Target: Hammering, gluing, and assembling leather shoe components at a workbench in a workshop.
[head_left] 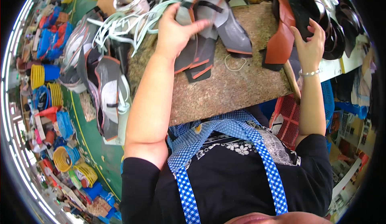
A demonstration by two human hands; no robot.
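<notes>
My left hand lies at a pile of grey shoe insoles, its thumb stretched across them and its fingers apart. The insoles have orange edges and overlap, and a dark strap crosses one of them. My right hand, with a bracelet on the wrist, is raised beside a reddish-brown insole. Its thumb points at that insole's edge and its fingers are loosely bent, with nothing seen between them. A thin pale loop of cord rests on the worn board between my hands.
White strips and a white bucket are at the back left. More grey insoles stand at the left. Glossy dark curved pieces crowd the right. A red basket sits below the board's right edge.
</notes>
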